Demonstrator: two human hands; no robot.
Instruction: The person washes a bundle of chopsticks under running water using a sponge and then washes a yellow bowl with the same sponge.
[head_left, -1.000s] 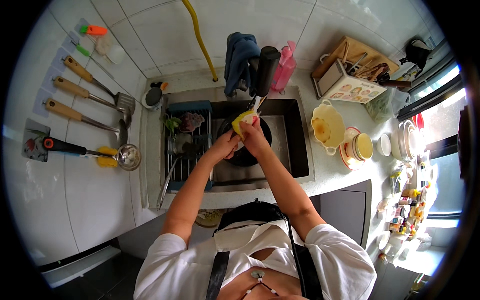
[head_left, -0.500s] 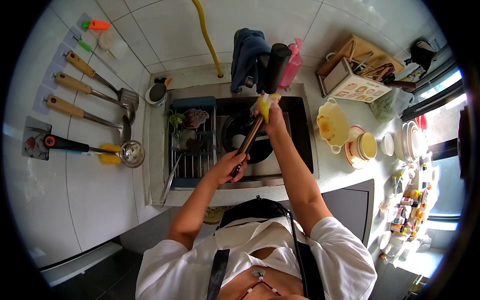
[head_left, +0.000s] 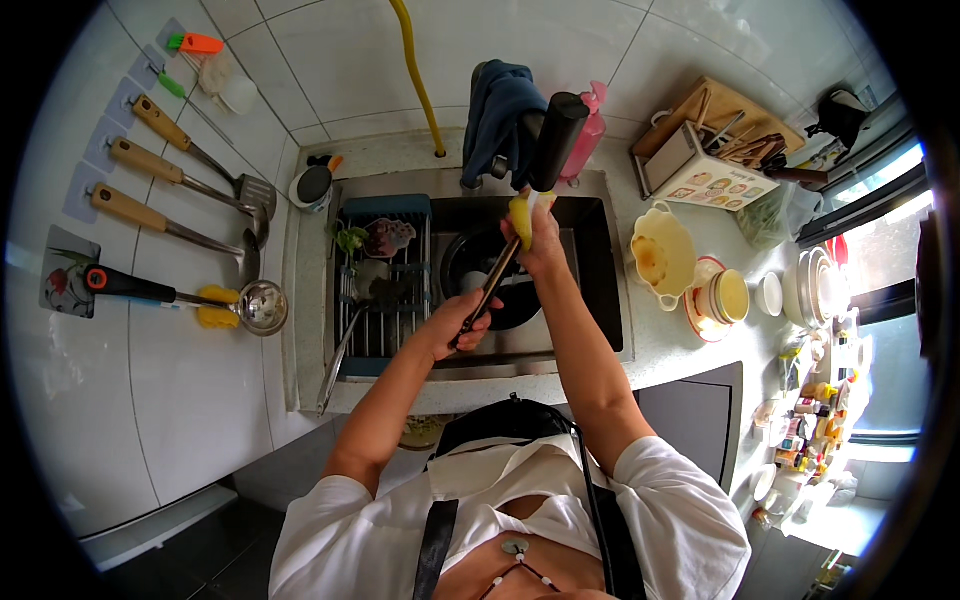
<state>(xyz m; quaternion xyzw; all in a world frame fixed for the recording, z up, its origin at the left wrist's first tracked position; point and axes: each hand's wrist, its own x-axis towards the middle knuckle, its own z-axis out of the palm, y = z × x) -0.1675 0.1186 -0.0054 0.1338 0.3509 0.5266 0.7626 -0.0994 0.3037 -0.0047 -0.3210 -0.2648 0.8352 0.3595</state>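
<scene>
Over sink (head_left: 590, 290) — left hand (head_left: 462, 322) grips knife (head_left: 520, 215) blade end, right hand (head_left: 538, 235) presses sponge (head_left: 519, 212) midway.

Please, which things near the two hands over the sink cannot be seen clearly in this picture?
All in the head view:
- Yellow sponge: mostly covered by the right hand.
- Long-handled tool: its lower end is hidden inside the left hand; the black upper part near the sponge is too unclear to name.
- Dark pot in the sink: its inside is too dark, and the arms cross it.
- Items in the drying rack: too small to name.
</scene>
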